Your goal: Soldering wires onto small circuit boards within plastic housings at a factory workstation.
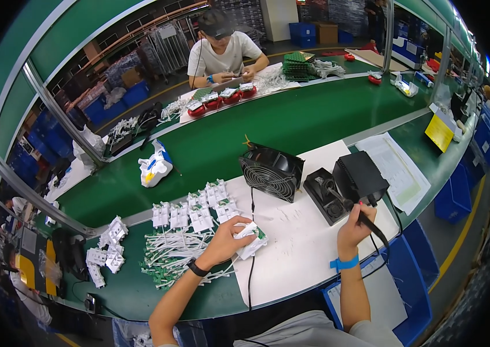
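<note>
My left hand (230, 237) is closed around a white plastic housing (252, 242) with a small green circuit board in it, just above the white work sheet (291, 243). My right hand (355, 229) grips a soldering iron (363, 209) at its black iron stand (326, 196); the tip is hard to make out. Behind that stand sits a black soldering station (360, 176). Left of my left hand lie a bundle of white wires with green boards (178, 254) and rows of white housings (198, 211).
A black fan (272, 173) stands at the sheet's back edge. Papers (395, 168) lie at the right, above blue bins (410, 272). More white housings (106, 251) lie at the left. Across the green conveyor belt (216, 147) a co-worker (224, 58) sits handling parts.
</note>
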`<state>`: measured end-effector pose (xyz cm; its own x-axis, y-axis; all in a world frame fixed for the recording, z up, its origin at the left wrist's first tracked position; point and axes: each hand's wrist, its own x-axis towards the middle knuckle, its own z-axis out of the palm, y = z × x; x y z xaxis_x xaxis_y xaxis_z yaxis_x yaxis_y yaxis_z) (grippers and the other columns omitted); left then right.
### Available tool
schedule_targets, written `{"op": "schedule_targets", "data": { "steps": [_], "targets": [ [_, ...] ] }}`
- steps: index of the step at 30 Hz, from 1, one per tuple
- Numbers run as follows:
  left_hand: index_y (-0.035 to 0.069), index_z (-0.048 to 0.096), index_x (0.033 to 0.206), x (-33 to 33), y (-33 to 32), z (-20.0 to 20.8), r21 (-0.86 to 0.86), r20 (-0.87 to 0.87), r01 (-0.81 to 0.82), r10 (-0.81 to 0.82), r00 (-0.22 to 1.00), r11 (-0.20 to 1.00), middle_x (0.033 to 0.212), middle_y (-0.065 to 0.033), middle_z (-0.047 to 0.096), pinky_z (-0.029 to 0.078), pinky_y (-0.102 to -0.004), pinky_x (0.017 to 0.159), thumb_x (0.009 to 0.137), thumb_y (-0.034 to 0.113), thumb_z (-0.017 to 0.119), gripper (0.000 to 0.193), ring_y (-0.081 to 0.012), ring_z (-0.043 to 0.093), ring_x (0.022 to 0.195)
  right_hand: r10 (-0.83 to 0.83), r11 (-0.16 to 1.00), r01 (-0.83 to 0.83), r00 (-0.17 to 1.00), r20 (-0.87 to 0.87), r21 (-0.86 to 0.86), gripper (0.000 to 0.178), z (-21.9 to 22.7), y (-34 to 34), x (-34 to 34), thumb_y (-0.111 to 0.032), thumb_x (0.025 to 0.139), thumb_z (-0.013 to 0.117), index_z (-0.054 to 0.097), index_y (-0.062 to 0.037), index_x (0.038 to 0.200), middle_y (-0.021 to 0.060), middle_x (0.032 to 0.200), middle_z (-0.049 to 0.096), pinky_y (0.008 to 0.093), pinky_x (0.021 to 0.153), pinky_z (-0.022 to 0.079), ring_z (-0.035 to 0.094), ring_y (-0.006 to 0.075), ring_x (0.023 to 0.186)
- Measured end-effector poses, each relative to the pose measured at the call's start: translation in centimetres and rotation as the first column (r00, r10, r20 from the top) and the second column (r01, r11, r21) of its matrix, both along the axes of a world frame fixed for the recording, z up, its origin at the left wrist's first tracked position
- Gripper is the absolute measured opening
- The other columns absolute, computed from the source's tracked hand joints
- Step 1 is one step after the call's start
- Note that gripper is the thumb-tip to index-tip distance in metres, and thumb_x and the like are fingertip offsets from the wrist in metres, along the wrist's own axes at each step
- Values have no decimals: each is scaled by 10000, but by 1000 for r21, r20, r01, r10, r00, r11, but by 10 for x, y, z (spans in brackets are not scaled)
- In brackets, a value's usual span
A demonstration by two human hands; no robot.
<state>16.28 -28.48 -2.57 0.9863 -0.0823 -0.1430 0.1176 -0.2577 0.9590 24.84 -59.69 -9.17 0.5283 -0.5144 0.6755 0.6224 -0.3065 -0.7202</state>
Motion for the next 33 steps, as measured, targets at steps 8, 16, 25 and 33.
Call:
{"op": "schedule_targets", "data": {
  "steps": [8,16,25,33],
  "targets": [
    [-72,692,1228,36,-2,-15,208,153,-38,6,988,977,1004,-189,772,542,-295,817,867,165,801,445,-158,714,866,83,995,-83,997,8,-55,85,-8,0,-9,-52,1020,594,551,-12,959,37,884,540,239,686,411,486,97,762],
    [1,661,1299,47,-19,-10,426,176,-62,-16,984,902,967,-191,714,537,-385,886,854,190,790,500,-340,684,912,156,979,-148,987,42,-143,93,-3,8,-13,-84,951,678,616,-16,944,77,758,602,292,580,406,546,170,645],
    [3,621,1349,47,-27,-14,569,304,11,-223,926,822,1286,-190,616,466,-397,1034,925,233,707,491,-352,579,1162,195,971,-197,980,-28,-136,74,-1,9,-19,-61,960,655,617,-8,925,70,764,613,252,578,403,533,124,622],
    [-14,501,1439,12,-39,-21,700,424,-78,-324,846,710,1375,-191,552,423,-428,1089,897,150,709,603,-373,508,1268,265,964,-265,954,-142,22,133,0,13,-23,-113,998,611,595,-5,922,18,819,563,221,597,345,452,62,667]
  ]
}}
